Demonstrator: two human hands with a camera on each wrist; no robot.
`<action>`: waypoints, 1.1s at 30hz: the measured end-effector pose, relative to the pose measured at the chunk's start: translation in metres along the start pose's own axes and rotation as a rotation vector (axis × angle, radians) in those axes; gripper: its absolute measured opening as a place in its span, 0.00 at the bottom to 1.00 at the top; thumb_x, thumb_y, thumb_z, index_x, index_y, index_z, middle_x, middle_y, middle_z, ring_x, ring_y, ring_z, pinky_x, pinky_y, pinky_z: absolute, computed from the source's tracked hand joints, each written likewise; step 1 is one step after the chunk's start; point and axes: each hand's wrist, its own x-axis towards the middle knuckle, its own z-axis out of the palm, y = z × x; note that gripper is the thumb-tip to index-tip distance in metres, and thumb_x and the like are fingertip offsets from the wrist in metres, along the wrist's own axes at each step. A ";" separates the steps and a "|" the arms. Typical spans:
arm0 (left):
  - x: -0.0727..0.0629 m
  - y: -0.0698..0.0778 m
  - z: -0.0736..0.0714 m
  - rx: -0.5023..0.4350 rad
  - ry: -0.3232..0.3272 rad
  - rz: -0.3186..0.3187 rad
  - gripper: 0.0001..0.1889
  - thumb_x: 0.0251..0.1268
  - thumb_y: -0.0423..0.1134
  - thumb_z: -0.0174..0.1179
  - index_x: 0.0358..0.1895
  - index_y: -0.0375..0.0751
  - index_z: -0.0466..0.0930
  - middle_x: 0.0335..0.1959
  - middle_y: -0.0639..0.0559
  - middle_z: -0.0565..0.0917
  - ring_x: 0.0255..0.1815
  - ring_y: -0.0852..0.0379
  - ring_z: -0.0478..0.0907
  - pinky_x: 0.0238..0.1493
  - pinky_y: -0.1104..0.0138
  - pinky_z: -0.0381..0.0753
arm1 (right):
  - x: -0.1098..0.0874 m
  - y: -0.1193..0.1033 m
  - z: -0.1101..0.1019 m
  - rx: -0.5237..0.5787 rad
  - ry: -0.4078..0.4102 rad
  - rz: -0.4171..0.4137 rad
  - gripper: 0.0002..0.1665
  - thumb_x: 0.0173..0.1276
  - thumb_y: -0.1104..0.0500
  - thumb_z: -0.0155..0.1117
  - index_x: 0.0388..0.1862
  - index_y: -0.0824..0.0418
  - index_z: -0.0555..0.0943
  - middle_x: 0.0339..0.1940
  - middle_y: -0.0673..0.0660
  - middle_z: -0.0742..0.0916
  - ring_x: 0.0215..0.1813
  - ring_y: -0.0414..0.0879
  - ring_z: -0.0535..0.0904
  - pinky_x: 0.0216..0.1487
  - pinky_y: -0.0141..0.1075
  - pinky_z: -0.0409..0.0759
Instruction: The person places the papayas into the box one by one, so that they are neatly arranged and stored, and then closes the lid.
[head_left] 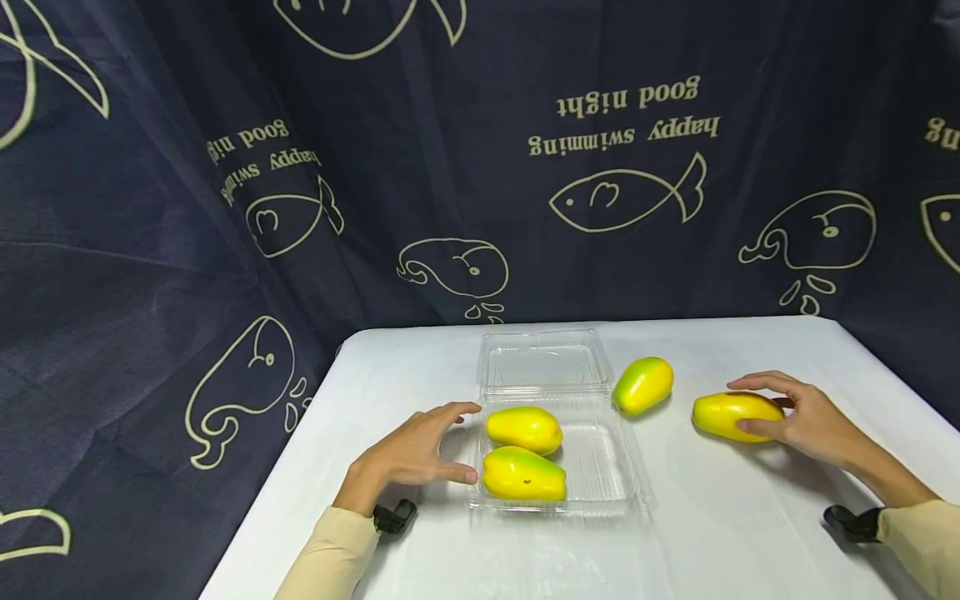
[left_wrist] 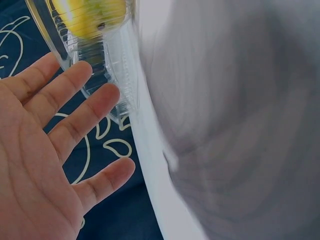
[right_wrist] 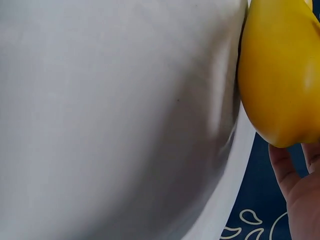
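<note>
A clear plastic clamshell box (head_left: 600, 462) lies with its lid (head_left: 546, 364) folded back. Two yellow-green papayas, a rear papaya (head_left: 525, 429) and a front papaya (head_left: 523, 475), fill its left half. My left hand (head_left: 416, 450) is at the box's left side, fingers spread and thumb apart, holding nothing. In the left wrist view the fingers (left_wrist: 75, 122) reach toward the box wall. On the right, my right hand (head_left: 813, 421) grips another papaya (head_left: 727, 415) on the table, thumb in front and fingers over the back. The right wrist view shows this papaya (right_wrist: 282, 75) close up.
One more papaya (head_left: 645, 385) lies on the white-covered table (head_left: 720, 525), just right of the box hinge. A dark curtain (head_left: 480, 167) with fish and whale drawings hangs behind the table and along its left side.
</note>
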 end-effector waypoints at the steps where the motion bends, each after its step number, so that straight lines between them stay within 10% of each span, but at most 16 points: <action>1: 0.000 0.000 0.000 0.000 -0.001 -0.001 0.50 0.46 0.76 0.65 0.75 0.67 0.59 0.72 0.63 0.71 0.70 0.59 0.72 0.71 0.48 0.66 | 0.000 0.001 0.000 -0.002 -0.002 0.003 0.31 0.54 0.53 0.81 0.57 0.56 0.83 0.54 0.31 0.77 0.54 0.17 0.66 0.45 0.17 0.69; 33: 0.001 -0.001 0.001 0.013 0.002 0.006 0.52 0.46 0.77 0.65 0.76 0.65 0.59 0.72 0.64 0.70 0.70 0.58 0.72 0.71 0.47 0.66 | 0.001 -0.004 0.010 -0.027 0.020 -0.060 0.30 0.49 0.54 0.85 0.52 0.51 0.85 0.52 0.46 0.82 0.48 0.19 0.71 0.40 0.17 0.73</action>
